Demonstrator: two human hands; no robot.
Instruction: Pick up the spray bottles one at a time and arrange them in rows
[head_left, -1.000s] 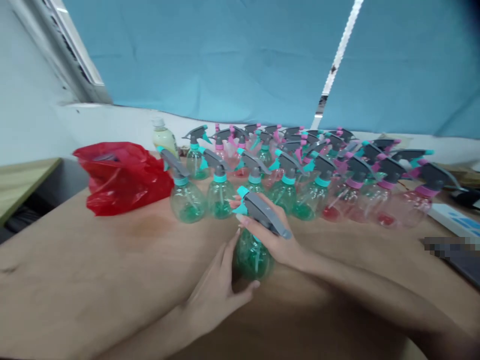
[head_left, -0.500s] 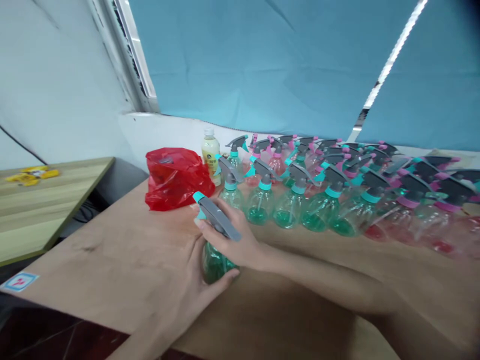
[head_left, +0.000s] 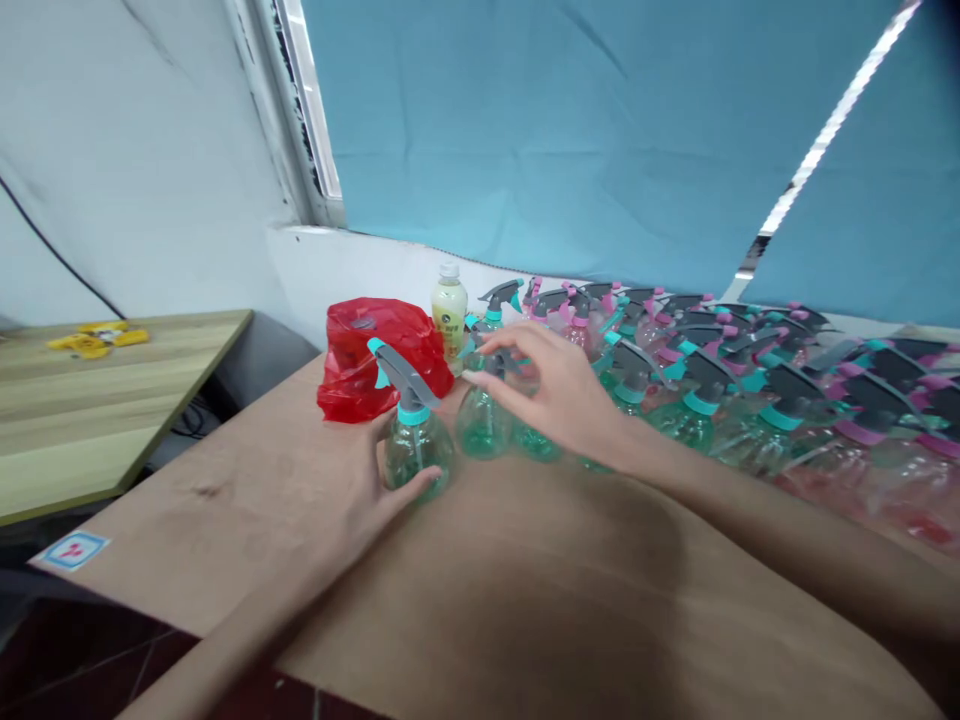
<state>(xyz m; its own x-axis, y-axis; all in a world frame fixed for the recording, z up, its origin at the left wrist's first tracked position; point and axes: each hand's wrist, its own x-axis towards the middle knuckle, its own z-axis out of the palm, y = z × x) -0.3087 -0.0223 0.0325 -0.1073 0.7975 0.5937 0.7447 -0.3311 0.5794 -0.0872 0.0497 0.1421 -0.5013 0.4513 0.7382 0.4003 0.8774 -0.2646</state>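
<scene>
in the head view, our left hand [head_left: 361,505] cups a green-tinted trigger spray bottle [head_left: 414,452] low on its right side, thumb in front; its long axis is near upright, just before a red plastic bag [head_left: 351,362]. our right hand [head_left: 566,395], farther off, is loosely spread beside another spray bottle [head_left: 482,430]; we cannot tell whether they touch.
</scene>
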